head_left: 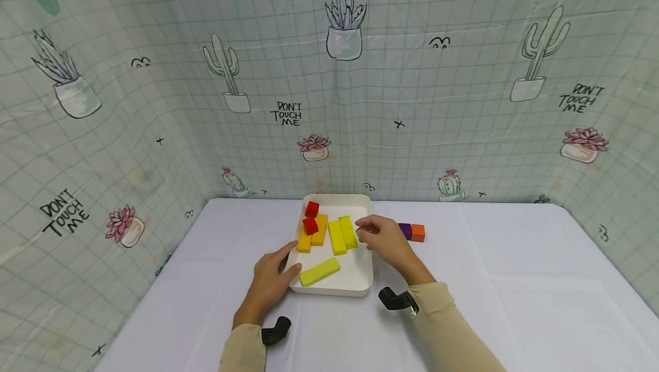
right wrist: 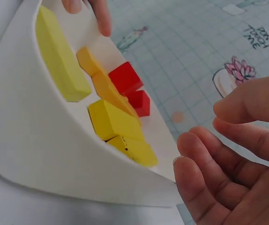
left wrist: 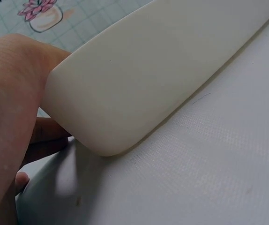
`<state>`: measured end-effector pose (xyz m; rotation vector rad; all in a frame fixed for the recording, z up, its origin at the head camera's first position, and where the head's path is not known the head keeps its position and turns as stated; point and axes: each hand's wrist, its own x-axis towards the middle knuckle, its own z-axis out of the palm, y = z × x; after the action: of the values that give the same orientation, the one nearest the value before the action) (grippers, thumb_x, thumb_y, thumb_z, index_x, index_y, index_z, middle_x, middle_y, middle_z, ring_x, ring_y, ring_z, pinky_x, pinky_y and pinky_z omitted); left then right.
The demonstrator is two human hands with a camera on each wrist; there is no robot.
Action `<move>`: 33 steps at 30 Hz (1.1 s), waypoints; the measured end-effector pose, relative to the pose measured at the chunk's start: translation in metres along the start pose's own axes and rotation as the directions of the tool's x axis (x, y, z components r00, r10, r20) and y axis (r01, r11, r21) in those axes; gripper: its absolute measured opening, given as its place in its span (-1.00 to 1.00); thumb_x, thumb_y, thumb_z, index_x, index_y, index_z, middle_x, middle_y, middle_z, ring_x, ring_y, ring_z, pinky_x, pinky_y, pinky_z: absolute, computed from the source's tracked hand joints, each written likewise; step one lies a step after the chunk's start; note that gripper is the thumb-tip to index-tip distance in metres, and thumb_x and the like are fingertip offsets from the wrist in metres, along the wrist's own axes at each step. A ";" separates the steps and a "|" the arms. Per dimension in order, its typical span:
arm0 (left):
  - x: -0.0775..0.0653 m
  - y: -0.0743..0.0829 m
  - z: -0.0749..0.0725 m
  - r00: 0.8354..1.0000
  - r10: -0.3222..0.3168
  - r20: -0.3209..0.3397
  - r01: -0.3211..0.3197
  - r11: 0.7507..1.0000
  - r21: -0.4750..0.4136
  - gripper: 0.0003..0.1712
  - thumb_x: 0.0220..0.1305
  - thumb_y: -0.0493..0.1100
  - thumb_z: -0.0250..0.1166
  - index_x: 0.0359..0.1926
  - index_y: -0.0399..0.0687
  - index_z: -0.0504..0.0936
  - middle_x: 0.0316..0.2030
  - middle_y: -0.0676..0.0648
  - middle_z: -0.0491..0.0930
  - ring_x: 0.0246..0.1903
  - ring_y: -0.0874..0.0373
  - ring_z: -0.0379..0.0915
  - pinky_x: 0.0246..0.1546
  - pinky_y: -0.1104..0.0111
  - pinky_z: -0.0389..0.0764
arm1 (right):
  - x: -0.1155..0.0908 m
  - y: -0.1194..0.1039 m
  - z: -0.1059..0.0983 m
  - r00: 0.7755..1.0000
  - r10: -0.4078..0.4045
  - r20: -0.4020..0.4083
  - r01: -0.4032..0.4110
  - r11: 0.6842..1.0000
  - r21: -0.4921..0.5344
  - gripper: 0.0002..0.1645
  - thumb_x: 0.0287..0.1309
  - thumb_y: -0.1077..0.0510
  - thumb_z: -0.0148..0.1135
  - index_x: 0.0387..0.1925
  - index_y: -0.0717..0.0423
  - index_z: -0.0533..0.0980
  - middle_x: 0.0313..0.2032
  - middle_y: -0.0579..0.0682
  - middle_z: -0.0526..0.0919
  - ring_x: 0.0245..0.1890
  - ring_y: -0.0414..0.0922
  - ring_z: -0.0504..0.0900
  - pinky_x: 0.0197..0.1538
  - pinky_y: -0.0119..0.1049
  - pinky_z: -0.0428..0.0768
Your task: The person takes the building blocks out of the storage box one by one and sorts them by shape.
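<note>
Pinching white tray (head_left: 355, 272), seemingly, with left hand (head_left: 272, 274), right hand (head_left: 386, 240) beside two yellow blocks (head_left: 337, 237), fingers (right wrist: 190, 183) apart

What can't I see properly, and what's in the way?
Head view: the left side of the boxy purple block, behind the right grip.
Left wrist view: the inside of the white rounded tray, behind its wall.
Right wrist view: most of the left grip, cut by the top edge.
Head view: part of the left oblong amber block, behind a red cube.
</note>
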<state>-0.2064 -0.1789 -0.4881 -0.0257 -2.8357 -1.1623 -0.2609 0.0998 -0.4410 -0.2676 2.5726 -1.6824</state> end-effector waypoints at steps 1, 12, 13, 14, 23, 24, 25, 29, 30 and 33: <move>0.000 0.000 0.000 1.000 0.002 -0.001 -0.002 1.000 0.001 -0.34 0.32 -0.01 0.29 0.43 0.23 0.42 0.34 -0.08 0.45 0.28 -0.15 0.28 0.30 -0.23 0.23 | 0.002 -0.001 0.001 1.000 0.001 0.000 -0.001 1.000 -0.009 -0.67 0.28 0.16 0.25 0.04 0.19 0.62 -0.18 0.00 0.69 -0.17 0.04 0.67 -0.20 -0.28 0.70; 0.000 0.000 -0.002 1.000 0.009 -0.009 -0.009 1.000 0.003 -0.33 0.31 -0.01 0.30 0.44 0.23 0.42 0.35 -0.07 0.44 0.30 -0.15 0.28 0.30 -0.23 0.23 | 0.019 -0.018 0.011 0.998 0.009 0.058 -0.006 0.999 -0.054 -0.67 0.31 0.18 0.26 0.06 0.20 0.61 -0.18 0.00 0.67 -0.23 -0.06 0.64 -0.18 -0.27 0.70; 0.000 0.000 -0.002 1.000 0.007 -0.009 -0.007 1.000 0.004 -0.33 0.31 0.00 0.30 0.44 0.24 0.42 0.35 -0.07 0.44 0.30 -0.15 0.28 0.30 -0.23 0.23 | 0.020 -0.019 0.012 0.998 0.010 0.063 -0.007 0.999 -0.051 -0.68 0.31 0.18 0.26 0.06 0.20 0.61 -0.18 0.00 0.67 -0.23 -0.07 0.64 -0.18 -0.27 0.70; 0.000 0.000 -0.002 1.000 0.009 -0.010 -0.009 1.000 0.006 -0.33 0.31 -0.01 0.30 0.44 0.23 0.42 0.35 -0.07 0.44 0.29 -0.15 0.29 0.30 -0.24 0.24 | 0.021 -0.019 0.013 0.998 0.014 0.068 -0.011 0.999 -0.044 -0.67 0.30 0.19 0.26 0.06 0.20 0.61 -0.18 0.00 0.67 -0.23 -0.07 0.64 -0.18 -0.26 0.70; 0.000 0.001 -0.001 1.000 0.017 -0.008 -0.017 1.000 0.008 -0.34 0.31 -0.01 0.30 0.43 0.21 0.43 0.36 -0.07 0.44 0.28 -0.15 0.30 0.29 -0.24 0.24 | 0.031 -0.015 0.021 0.994 0.034 0.105 -0.035 0.999 0.007 -0.68 0.31 0.18 0.24 0.06 0.20 0.61 -0.17 0.02 0.68 -0.25 -0.06 0.65 -0.16 -0.24 0.70; 0.000 0.001 0.000 1.000 0.020 -0.009 -0.020 1.000 0.010 -0.35 0.32 -0.01 0.30 0.43 0.20 0.43 0.35 -0.07 0.44 0.28 -0.15 0.30 0.29 -0.25 0.23 | 0.032 -0.015 0.022 0.994 0.036 0.104 -0.037 0.999 0.002 -0.68 0.31 0.18 0.25 0.06 0.20 0.61 -0.17 0.02 0.68 -0.24 -0.07 0.66 -0.16 -0.24 0.70; 0.000 0.001 0.000 1.000 0.026 -0.010 -0.026 1.000 0.012 -0.35 0.32 -0.02 0.30 0.42 0.20 0.44 0.35 -0.08 0.44 0.28 -0.16 0.30 0.29 -0.25 0.23 | 0.033 -0.015 0.024 0.994 0.036 0.104 -0.036 0.999 -0.005 -0.68 0.31 0.19 0.25 0.06 0.19 0.61 -0.17 0.01 0.68 -0.24 -0.08 0.66 -0.15 -0.24 0.70; -0.001 0.001 0.000 1.000 0.006 -0.013 -0.006 1.000 0.016 -0.34 0.31 -0.01 0.30 0.42 0.22 0.44 0.35 -0.07 0.44 0.28 -0.15 0.29 0.30 -0.25 0.22 | 0.038 -0.017 0.029 0.993 0.035 0.117 -0.032 0.999 -0.023 -0.66 0.30 0.19 0.25 0.08 0.20 0.61 -0.16 0.01 0.67 -0.22 -0.09 0.64 -0.12 -0.24 0.70; -0.001 0.001 0.000 1.000 0.005 -0.012 -0.004 1.000 0.015 -0.34 0.31 -0.01 0.30 0.42 0.22 0.44 0.35 -0.07 0.44 0.28 -0.15 0.29 0.30 -0.25 0.22 | 0.039 -0.018 0.030 0.992 0.034 0.119 -0.031 0.999 -0.027 -0.65 0.30 0.19 0.24 0.08 0.21 0.60 -0.16 0.01 0.67 -0.22 -0.08 0.64 -0.12 -0.23 0.70; 0.000 0.001 -0.001 1.000 0.005 -0.010 -0.005 1.000 0.006 -0.34 0.31 -0.02 0.30 0.42 0.22 0.44 0.35 -0.07 0.44 0.29 -0.15 0.29 0.31 -0.23 0.20 | 0.042 -0.021 0.032 0.992 0.038 0.119 -0.033 0.999 -0.036 -0.63 0.28 0.18 0.24 0.09 0.22 0.60 -0.16 0.03 0.65 -0.23 -0.05 0.62 -0.11 -0.24 0.70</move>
<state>-0.2060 -0.1784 -0.4866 -0.0267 -2.8285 -1.1489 -0.2956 0.0547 -0.4326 -0.3125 2.5057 -1.5617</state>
